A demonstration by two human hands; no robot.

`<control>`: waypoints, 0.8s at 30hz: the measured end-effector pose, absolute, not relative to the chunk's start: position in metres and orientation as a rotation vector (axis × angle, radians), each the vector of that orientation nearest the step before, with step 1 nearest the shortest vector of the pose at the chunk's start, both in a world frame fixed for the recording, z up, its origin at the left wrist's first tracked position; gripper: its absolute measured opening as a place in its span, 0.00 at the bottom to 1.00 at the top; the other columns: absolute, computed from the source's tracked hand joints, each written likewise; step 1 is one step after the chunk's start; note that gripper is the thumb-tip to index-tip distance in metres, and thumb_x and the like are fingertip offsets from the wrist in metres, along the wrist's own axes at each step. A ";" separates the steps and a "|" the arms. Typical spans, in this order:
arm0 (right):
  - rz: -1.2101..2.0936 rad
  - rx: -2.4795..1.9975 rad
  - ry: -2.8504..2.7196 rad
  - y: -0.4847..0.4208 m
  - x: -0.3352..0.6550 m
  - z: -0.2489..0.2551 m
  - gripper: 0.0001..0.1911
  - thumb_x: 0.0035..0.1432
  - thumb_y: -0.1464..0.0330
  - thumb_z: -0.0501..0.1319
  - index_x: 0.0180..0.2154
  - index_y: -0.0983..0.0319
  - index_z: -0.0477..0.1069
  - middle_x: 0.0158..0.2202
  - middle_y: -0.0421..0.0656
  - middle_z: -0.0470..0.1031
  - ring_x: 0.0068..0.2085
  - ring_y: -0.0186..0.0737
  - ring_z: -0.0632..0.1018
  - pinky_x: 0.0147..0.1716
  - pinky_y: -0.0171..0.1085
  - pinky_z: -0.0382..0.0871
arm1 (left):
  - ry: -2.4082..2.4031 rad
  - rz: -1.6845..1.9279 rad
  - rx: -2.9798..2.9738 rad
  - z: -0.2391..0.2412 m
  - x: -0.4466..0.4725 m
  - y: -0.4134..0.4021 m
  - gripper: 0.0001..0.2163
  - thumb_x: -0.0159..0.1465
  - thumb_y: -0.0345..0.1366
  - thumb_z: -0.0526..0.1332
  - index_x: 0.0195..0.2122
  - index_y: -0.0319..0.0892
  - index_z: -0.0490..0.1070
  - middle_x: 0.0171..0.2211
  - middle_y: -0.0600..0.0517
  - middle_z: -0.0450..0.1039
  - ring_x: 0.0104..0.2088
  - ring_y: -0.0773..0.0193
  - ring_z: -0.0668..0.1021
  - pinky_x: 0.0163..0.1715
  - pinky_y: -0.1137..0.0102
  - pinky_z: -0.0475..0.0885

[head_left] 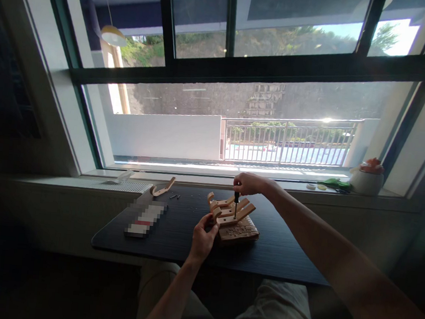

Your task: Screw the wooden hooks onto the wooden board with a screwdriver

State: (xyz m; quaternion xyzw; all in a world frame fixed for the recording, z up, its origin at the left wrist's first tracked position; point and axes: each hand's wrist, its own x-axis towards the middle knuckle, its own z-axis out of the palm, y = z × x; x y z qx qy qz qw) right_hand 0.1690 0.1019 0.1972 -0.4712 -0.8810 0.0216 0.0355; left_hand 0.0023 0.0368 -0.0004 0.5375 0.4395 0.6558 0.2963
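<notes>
My right hand (249, 184) is closed round the handle of a screwdriver (236, 208), which stands upright with its tip at the nearest wooden hook (235, 218). That hook is pale, with a curled left end and a straight arm rising to the right. More hooks of the same shape lie just behind it. They rest on a brown wooden block (241, 232) with a rough, carved-looking top. My left hand (203, 235) grips the curled end of the nearest hook, thumb and fingers on either side. The screw under the tip is too small to make out.
A loose wooden hook (163, 189) lies at the table's back left, beside a few small screws (175, 196). A blurred flat box (145, 219) is on the dark table (174, 243). On the sill stands a white pot (367, 180), and a window rises behind.
</notes>
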 end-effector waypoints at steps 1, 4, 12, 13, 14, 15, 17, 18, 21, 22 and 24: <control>0.067 -1.453 -2.707 0.101 0.169 0.199 0.15 0.53 0.65 0.58 0.40 0.64 0.75 0.30 0.44 0.79 0.27 0.35 0.74 0.25 0.31 0.61 | 1.169 1.746 1.425 0.000 0.002 0.036 0.14 0.53 0.33 0.64 0.42 0.39 0.72 0.38 0.48 0.77 0.37 0.62 0.78 0.40 0.69 0.72; 0.057 -1.437 -2.708 0.098 0.170 0.204 0.16 0.52 0.65 0.59 0.42 0.62 0.75 0.36 0.44 0.78 0.30 0.35 0.75 0.26 0.31 0.61 | 1.161 1.753 1.420 0.000 0.003 0.036 0.14 0.53 0.34 0.64 0.42 0.40 0.73 0.38 0.48 0.77 0.37 0.62 0.78 0.40 0.69 0.72; 0.082 -1.388 -2.704 0.099 0.168 0.199 0.15 0.51 0.67 0.57 0.40 0.63 0.76 0.34 0.44 0.79 0.30 0.35 0.75 0.27 0.31 0.62 | 1.169 1.750 1.424 -0.004 0.002 0.039 0.15 0.53 0.34 0.64 0.43 0.39 0.72 0.38 0.47 0.77 0.37 0.61 0.78 0.40 0.68 0.72; 0.085 -1.388 -2.699 0.099 0.168 0.198 0.15 0.52 0.66 0.57 0.40 0.63 0.76 0.33 0.44 0.79 0.29 0.35 0.75 0.27 0.31 0.62 | 1.174 1.751 1.424 -0.004 0.002 0.039 0.15 0.53 0.34 0.64 0.43 0.39 0.72 0.38 0.47 0.77 0.37 0.61 0.78 0.40 0.68 0.72; 0.092 -1.389 -2.696 0.100 0.168 0.197 0.14 0.52 0.66 0.57 0.39 0.64 0.76 0.31 0.44 0.78 0.29 0.35 0.75 0.26 0.31 0.62 | 1.177 1.751 1.426 -0.004 0.002 0.039 0.15 0.53 0.34 0.64 0.43 0.39 0.72 0.38 0.47 0.77 0.37 0.62 0.78 0.40 0.68 0.72; 0.103 -1.389 -2.695 0.100 0.168 0.196 0.14 0.53 0.65 0.57 0.38 0.65 0.76 0.30 0.44 0.78 0.28 0.35 0.74 0.26 0.31 0.62 | 1.180 1.750 1.430 -0.003 0.002 0.039 0.15 0.53 0.34 0.64 0.43 0.39 0.72 0.38 0.48 0.77 0.37 0.62 0.78 0.40 0.68 0.72; 0.130 -1.392 -2.693 0.100 0.168 0.196 0.14 0.53 0.64 0.56 0.37 0.65 0.76 0.28 0.45 0.78 0.27 0.35 0.74 0.25 0.31 0.62 | 1.188 1.744 1.443 -0.002 0.002 0.038 0.15 0.54 0.34 0.64 0.43 0.39 0.72 0.38 0.47 0.77 0.36 0.62 0.78 0.39 0.68 0.72; 0.144 -1.394 -2.692 0.100 0.169 0.196 0.15 0.54 0.64 0.56 0.37 0.66 0.76 0.28 0.45 0.78 0.26 0.35 0.74 0.24 0.31 0.62 | 1.192 1.740 1.448 -0.002 0.002 0.037 0.15 0.54 0.34 0.64 0.43 0.39 0.72 0.38 0.47 0.77 0.36 0.62 0.78 0.39 0.68 0.72; 0.191 -1.396 -2.694 0.099 0.169 0.198 0.15 0.53 0.64 0.57 0.39 0.65 0.75 0.28 0.45 0.78 0.26 0.35 0.75 0.24 0.30 0.62 | 1.183 1.729 1.453 0.000 0.002 0.036 0.15 0.54 0.35 0.63 0.43 0.39 0.72 0.38 0.47 0.77 0.36 0.62 0.78 0.40 0.68 0.72; 0.211 -1.393 -2.698 0.099 0.170 0.199 0.15 0.53 0.64 0.57 0.40 0.65 0.75 0.28 0.44 0.78 0.26 0.34 0.75 0.24 0.30 0.63 | 1.180 1.727 1.452 0.000 0.002 0.036 0.15 0.54 0.35 0.63 0.43 0.39 0.72 0.38 0.48 0.77 0.37 0.62 0.78 0.40 0.68 0.72; 0.250 -1.381 -2.706 0.098 0.170 0.200 0.16 0.53 0.65 0.57 0.42 0.63 0.74 0.30 0.44 0.78 0.27 0.34 0.76 0.24 0.29 0.63 | 1.184 1.726 1.448 0.001 0.002 0.035 0.15 0.54 0.34 0.63 0.43 0.39 0.72 0.38 0.48 0.77 0.37 0.62 0.78 0.40 0.68 0.72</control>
